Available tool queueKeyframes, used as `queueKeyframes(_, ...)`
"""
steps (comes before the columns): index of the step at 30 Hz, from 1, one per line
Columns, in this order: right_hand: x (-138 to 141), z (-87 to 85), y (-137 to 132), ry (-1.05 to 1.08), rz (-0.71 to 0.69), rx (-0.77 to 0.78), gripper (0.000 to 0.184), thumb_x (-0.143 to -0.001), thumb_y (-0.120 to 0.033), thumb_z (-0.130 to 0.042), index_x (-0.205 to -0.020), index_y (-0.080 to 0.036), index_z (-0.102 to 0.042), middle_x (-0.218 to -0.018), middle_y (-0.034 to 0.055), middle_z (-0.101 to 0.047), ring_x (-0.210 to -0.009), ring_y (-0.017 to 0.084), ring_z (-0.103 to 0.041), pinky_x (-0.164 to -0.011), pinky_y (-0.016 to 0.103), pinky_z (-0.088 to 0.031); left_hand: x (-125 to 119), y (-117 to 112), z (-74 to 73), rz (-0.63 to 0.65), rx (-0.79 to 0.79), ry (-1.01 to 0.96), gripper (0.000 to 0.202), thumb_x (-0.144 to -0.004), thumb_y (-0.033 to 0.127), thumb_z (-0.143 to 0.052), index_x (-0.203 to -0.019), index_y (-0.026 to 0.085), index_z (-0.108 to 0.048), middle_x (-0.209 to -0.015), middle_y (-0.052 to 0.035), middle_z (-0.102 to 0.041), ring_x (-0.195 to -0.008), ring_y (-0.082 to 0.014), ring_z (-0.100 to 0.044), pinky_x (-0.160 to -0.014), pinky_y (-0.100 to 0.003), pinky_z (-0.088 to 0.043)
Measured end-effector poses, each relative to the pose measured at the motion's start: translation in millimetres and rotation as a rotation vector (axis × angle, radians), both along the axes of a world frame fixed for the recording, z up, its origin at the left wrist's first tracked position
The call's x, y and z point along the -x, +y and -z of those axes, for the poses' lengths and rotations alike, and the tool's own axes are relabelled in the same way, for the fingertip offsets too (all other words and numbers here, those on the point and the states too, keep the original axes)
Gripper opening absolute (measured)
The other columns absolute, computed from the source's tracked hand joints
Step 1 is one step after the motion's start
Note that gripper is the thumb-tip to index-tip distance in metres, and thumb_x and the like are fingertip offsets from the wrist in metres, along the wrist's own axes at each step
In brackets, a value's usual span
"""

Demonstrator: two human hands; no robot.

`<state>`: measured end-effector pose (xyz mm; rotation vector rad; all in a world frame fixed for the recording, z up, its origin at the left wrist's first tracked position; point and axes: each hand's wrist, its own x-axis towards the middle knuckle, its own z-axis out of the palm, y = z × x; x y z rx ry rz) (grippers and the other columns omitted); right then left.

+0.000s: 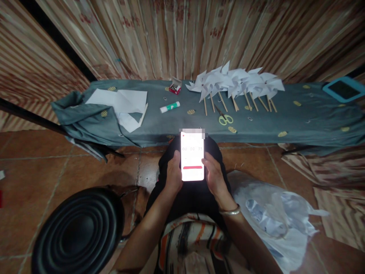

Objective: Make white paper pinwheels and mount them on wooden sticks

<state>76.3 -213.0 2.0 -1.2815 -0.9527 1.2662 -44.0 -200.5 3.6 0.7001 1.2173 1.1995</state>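
A phone (192,163) with a bright white screen and a red bar is held upright over my lap; its digits read 00 00 35. My left hand (174,173) grips its left edge, the thumb along the side. At the right edge my right hand (213,173) holds it too, with the thumb near the screen. Beyond the phone, on the cloth-covered bench, lie green-handled scissors (225,118) and a glue stick (170,107). White paper pinwheels (236,83) on wooden sticks rest in a row behind the scissors.
White paper sheets (131,99) and a thin white stick (144,114) lie at the bench's left. A small open red box (175,87) stands at the back. A blue-framed tablet (344,89) is far right. On the floor are a black round stool (81,232) and a plastic bag (276,220).
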Motion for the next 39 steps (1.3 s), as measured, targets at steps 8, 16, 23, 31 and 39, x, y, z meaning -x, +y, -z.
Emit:
queueKeyframes(8,-2,5.9,0,0.022,-0.014,-0.011,0.028,-0.083,-0.031,-0.051,-0.102,-0.019,-0.069,-0.094,0.0016,-0.073,-0.080,0.020,-0.064,-0.064,0.027,-0.046,-2,1,1.4,-0.031,0.015,-0.056,0.062,-0.080,0.067,-0.050,-0.088,0.010,-0.073,-0.082,-0.0103,-0.075,-0.080,-0.0241,-0.071,-0.068,-0.030,-0.052)
queueKeyframes(16,-6,10.2,-6,0.025,-0.051,-0.020,0.031,-0.085,-0.028,-0.051,-0.109,-0.021,-0.067,-0.106,0.0031,-0.071,-0.094,0.022,-0.064,-0.078,0.029,-0.049,-3,2,0.7,-0.050,0.036,-0.083,0.060,-0.079,0.066,-0.052,-0.086,0.010,-0.073,-0.079,-0.0099,-0.075,-0.081,-0.0248,-0.071,-0.069,-0.031,-0.053)
queueKeyframes(23,-7,12.4,-7,0.018,-0.058,-0.023,0.030,-0.085,-0.028,-0.051,-0.109,-0.021,-0.067,-0.106,0.0029,-0.071,-0.096,0.022,-0.064,-0.081,0.030,-0.049,-4,2,-1.6,-0.069,0.039,-0.113,0.061,-0.075,0.067,-0.057,-0.086,0.010,-0.074,-0.083,-0.0107,-0.076,-0.085,-0.0261,-0.071,-0.072,-0.032,-0.054)
queueKeyframes(31,-5,7.5,-8,0.029,-0.069,-0.023,0.031,-0.087,-0.028,-0.049,-0.112,-0.022,-0.066,-0.108,0.0014,-0.071,-0.096,0.021,-0.064,-0.081,0.028,-0.048,-3,3,6.8,-0.034,0.006,-0.120,0.060,-0.077,0.067,-0.055,-0.089,0.011,-0.073,-0.087,-0.0104,-0.076,-0.078,-0.0242,-0.071,-0.071,-0.033,-0.054)
queueKeyframes(39,-4,-0.8,-10,-0.037,-0.091,-0.014,0.037,-0.087,-0.033,-0.048,-0.120,-0.020,-0.061,-0.112,0.0026,-0.070,-0.098,0.022,-0.064,-0.083,0.030,-0.050,2,1,10.2,0.051,-0.060,-0.112,0.051,-0.081,0.062,-0.055,-0.089,0.014,-0.073,-0.092,-0.0079,-0.075,-0.087,-0.0231,-0.070,-0.078,-0.032,-0.052)
